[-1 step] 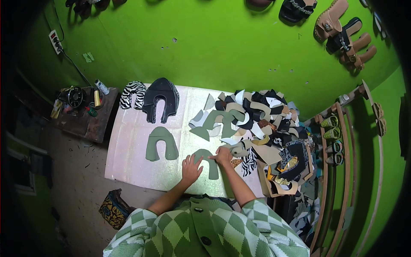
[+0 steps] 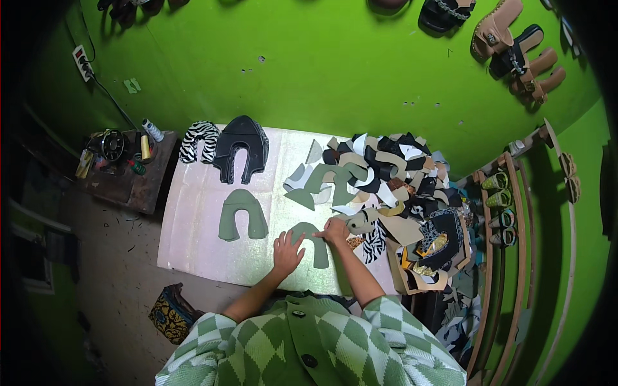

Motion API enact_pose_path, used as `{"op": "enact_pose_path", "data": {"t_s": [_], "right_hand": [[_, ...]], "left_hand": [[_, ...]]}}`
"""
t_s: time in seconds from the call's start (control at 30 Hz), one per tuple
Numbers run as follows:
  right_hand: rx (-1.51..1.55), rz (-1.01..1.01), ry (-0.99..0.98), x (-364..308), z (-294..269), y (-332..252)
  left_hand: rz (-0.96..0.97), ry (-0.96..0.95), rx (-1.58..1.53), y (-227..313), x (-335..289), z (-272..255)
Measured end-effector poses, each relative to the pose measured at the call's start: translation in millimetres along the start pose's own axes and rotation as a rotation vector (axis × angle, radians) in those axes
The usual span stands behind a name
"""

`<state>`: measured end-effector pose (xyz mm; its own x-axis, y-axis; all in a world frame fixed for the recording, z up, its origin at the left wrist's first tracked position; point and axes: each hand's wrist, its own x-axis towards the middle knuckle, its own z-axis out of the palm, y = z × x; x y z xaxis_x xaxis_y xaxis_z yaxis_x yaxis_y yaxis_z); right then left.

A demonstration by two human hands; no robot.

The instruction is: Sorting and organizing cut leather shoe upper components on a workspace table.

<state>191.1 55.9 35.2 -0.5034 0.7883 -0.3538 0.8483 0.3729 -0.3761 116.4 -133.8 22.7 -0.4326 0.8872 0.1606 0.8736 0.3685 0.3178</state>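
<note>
A sage-green arch-shaped piece point(image 2: 318, 252) of sheet material lies near the table's front edge, between my hands. My left hand point(image 2: 288, 252) rests flat on its left side with the fingers apart, covering that leg. At its upper right edge my right hand point(image 2: 334, 233) is closed, thumb on top of the piece and the other fingers curled, partly hidden. Farther left lies a similar green arch point(image 2: 243, 201). Behind that are a black arch-shaped piece point(image 2: 252, 138) with a pointed top and a zebra-striped arch point(image 2: 205, 132).
The pale table point(image 2: 193, 251) carries a heap of offcuts point(image 2: 386, 167) at its right. A carton point(image 2: 412, 286) of scraps stands at the right corner. Left is a small dark stand point(image 2: 129, 186) with thread spools. Sandals hang on the wall; a wooden rack point(image 2: 487, 283) stands right.
</note>
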Motion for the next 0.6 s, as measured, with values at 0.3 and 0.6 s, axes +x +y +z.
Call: {"op": "enact_pose_path", "data": {"t_s": [0.3, 0.6], "right_hand": [[-0.099, 0.037, -0.098, 6.0, -6.7, -10.5], [0.044, 0.014, -0.102, 15.8, -2.1, 11.5]], "left_hand": [[-0.045, -0.014, 0.009, 0.9, -1.4, 4.1], [-0.036, -0.088, 0.030, -1.2, 6.1, 3.2]]}}
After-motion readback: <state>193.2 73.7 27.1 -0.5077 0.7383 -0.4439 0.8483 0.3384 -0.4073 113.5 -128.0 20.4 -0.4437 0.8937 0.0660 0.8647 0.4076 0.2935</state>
